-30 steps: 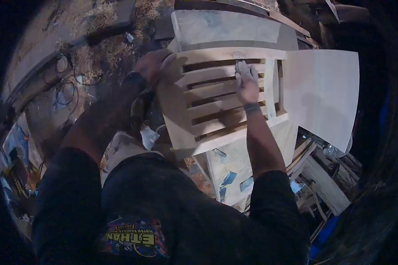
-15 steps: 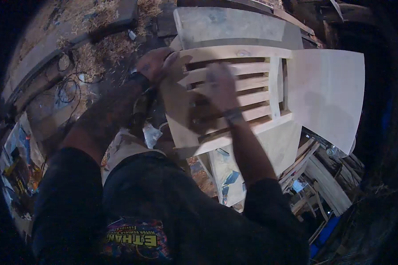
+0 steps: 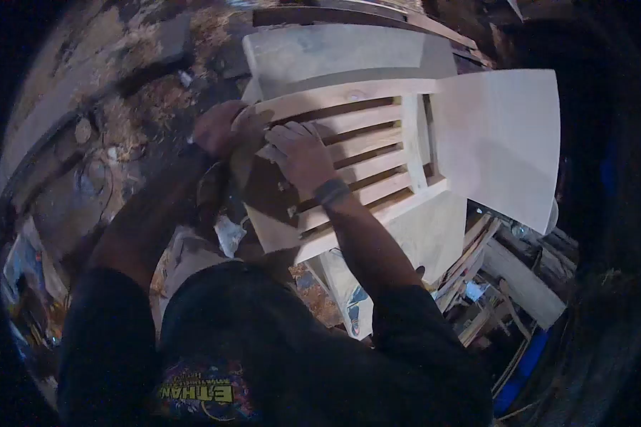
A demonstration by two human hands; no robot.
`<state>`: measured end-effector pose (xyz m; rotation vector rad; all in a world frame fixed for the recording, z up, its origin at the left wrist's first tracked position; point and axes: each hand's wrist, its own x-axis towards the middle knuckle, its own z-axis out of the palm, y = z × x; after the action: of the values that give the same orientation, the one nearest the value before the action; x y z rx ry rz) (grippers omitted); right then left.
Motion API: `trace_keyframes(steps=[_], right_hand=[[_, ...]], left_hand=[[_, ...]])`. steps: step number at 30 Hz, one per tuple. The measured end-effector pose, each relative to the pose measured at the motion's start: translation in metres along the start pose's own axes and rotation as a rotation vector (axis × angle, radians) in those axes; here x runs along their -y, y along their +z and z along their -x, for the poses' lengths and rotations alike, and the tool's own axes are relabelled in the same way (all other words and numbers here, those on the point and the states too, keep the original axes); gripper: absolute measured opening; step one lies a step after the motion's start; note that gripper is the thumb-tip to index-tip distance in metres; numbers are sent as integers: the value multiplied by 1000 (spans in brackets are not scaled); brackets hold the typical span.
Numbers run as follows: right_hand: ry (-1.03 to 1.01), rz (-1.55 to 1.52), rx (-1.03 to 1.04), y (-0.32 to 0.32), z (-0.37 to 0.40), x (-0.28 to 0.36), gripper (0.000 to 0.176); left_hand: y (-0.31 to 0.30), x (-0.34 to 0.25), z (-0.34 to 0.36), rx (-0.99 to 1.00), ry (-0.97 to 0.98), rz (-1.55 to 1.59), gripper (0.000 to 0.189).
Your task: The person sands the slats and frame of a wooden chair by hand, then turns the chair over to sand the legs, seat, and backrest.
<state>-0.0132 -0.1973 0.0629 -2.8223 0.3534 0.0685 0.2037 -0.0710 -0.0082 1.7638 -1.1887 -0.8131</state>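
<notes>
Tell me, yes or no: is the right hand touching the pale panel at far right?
No: the right hand is toward the left end of the slatted frame, well apart from the pale panel.

"What do you count from there?"
"One left hand [image 3: 221, 129], one right hand [image 3: 303, 156], and one wristband [image 3: 331, 192] I can make out."
"And the wood?"
"Four slats [image 3: 367, 119], two long rails [image 3: 384, 88], one crosspiece [image 3: 414, 146], one pale panel [image 3: 506, 142] at the right."
"Those piled boards [image 3: 525, 285]?"
"Several, too jumbled to number from here."
</notes>
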Motion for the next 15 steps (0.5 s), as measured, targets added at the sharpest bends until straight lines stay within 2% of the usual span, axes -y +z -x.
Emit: trace_keyframes(steps=[3,5,7,9,11,12,15], right_hand=[[-289,171,-68,-8,31,-109,41],[242,-298,49,-58,53,-180,49],[266,-89,19,-80,56,-231,36],[247,-256,10,-22,71,-222,46],[111,-176,-86,2,46,-147,58],[-4,-31,-173,-5,36,-86,61],[-140,26,-33,-11,42,-86,60]], left_hand=[[3,0,4,-79,1,-11,45],[6,-1,5,-113,20,-27,44],[2,-3,9,-101,49,-19,44],[4,0,9,-78,46,-34,44],[5,2,1,-81,50,-34,44],[5,5,3,-75,44,-33,44],[3,5,3,-44,27,-39,46]])
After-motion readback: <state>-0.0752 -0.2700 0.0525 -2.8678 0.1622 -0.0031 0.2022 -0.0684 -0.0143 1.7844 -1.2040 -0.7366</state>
